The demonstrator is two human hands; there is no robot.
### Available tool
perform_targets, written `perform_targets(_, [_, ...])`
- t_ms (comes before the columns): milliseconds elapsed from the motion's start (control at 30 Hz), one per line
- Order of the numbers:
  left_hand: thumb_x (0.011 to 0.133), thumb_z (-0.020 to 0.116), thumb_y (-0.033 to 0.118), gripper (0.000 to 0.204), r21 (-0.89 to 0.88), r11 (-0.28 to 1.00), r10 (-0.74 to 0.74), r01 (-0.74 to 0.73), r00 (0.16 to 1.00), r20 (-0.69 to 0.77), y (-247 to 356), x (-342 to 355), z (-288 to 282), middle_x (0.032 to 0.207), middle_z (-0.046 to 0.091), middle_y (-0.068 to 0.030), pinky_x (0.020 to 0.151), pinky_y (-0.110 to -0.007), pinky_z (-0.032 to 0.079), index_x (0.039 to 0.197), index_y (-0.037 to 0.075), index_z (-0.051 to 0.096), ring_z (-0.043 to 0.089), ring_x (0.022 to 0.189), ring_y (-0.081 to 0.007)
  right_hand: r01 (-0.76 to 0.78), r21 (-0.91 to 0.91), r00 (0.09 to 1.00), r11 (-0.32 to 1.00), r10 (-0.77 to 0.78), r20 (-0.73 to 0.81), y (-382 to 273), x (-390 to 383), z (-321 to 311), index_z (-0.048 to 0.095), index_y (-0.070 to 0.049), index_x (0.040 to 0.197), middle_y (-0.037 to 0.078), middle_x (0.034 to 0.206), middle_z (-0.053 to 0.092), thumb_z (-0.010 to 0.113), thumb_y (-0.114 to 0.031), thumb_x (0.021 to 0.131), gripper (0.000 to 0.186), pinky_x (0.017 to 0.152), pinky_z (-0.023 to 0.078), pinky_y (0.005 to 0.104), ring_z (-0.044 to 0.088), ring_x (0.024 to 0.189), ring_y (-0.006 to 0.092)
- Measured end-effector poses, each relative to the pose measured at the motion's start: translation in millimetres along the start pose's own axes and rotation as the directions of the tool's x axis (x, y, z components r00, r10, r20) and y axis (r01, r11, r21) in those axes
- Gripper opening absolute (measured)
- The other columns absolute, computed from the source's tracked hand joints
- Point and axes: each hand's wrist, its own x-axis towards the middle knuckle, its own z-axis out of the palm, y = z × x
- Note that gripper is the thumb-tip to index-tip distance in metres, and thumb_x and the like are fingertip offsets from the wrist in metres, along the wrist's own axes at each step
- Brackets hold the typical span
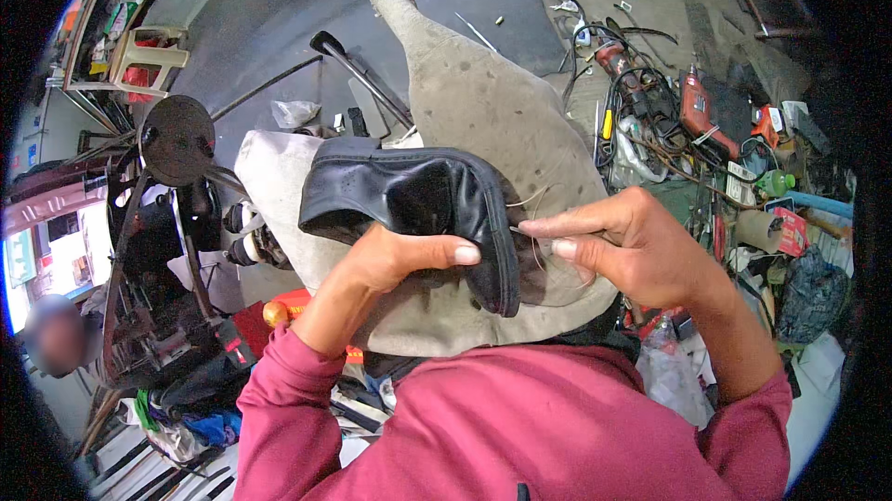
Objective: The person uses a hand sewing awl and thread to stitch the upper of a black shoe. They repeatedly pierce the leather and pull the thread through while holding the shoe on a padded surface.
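Black leather shoe point(395, 187), frame centre, over stained grey cloth point(492, 97); left hand point(398, 259) clamped on it, right hand point(636, 250) nearly pinched at its edge, hold unclear. Grey floor point(307, 13), top; tools point(695, 109), red box point(789, 231), right, print illegible.

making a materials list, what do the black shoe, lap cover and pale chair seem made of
Black shoe: leather or imitation, by its glossy, creased surface. Lap cover: perhaps suede or canvas; matte, stained. Pale chair: likely plastic; smooth, moulded-looking.
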Motion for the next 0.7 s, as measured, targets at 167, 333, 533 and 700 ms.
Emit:
perform_targets(167, [0.073, 0.074, 0.010, 0.046, -0.249, 0.968, 0.014, 0.012, 0.994, 0.105, 3.2, -3.4, 6.7, 0.110, 0.066, -0.0065, 0.093, -0.034, 0.048, 0.116, 0.002, 0.061, 0.062, 0.100, -0.0183, 0.058, -0.095, 0.998, 0.994, -0.054, 0.034, -5.2, 6.6, -12.1, 0.068, -0.009, 0.119, -0.001, 0.067, 0.061, 0.062, -0.009, 0.089, 0.031, 0.055, 0.043, 0.0226, 0.050, 0.059, 0.0031])
perform_targets(333, [0.077, 0.075, 0.016, 0.042, 0.003, 1.000, 0.025, -0.025, 0.994, 0.105, 10.8, -0.9, -1.6, 0.104, 0.063, -0.0056, 0.090, -0.033, 0.046, 0.111, -0.001, 0.059, 0.056, 0.097, -0.0167, -0.060, -0.183, 0.995, 0.981, 0.073, 0.064, -21.7, 18.9, -11.8, 0.068, -0.010, 0.118, 0.004, 0.068, 0.066, 0.061, -0.012, 0.090, 0.029, 0.058, 0.050, 0.0270, 0.058, 0.061, 0.0069])
perform_targets(533, [0.076, 0.078, 0.028, 0.025, -0.026, 0.965, -0.263, 0.262, 0.962, -0.072, 14.7, -9.1, -2.4, 0.054, 0.053, -0.0042, 0.040, -0.033, 0.035, 0.067, 0.007, 0.067, 0.045, 0.042, -0.0167, -0.252, 0.014, 0.968, 0.968, 0.252, 0.014, -42.3, 29.0, 2.3, 0.065, -0.003, 0.122, -0.003, 0.068, 0.058, 0.064, -0.022, 0.093, 0.034, 0.047, 0.034, 0.0198, 0.045, 0.052, 0.0048])
perform_targets(700, [0.077, 0.076, 0.021, 0.020, -0.044, 0.996, -0.080, 0.078, 0.995, -0.055, 14.6, -4.8, -0.3, 0.061, 0.058, -0.0050, 0.045, -0.033, 0.041, 0.073, 0.003, 0.067, 0.053, 0.051, -0.0173, -0.286, 0.037, 0.956, 0.957, 0.283, 0.071, -58.2, 38.8, 3.3, 0.065, -0.001, 0.119, -0.001, 0.068, 0.061, 0.060, -0.012, 0.093, 0.028, 0.047, 0.034, 0.0199, 0.045, 0.052, 0.0043])
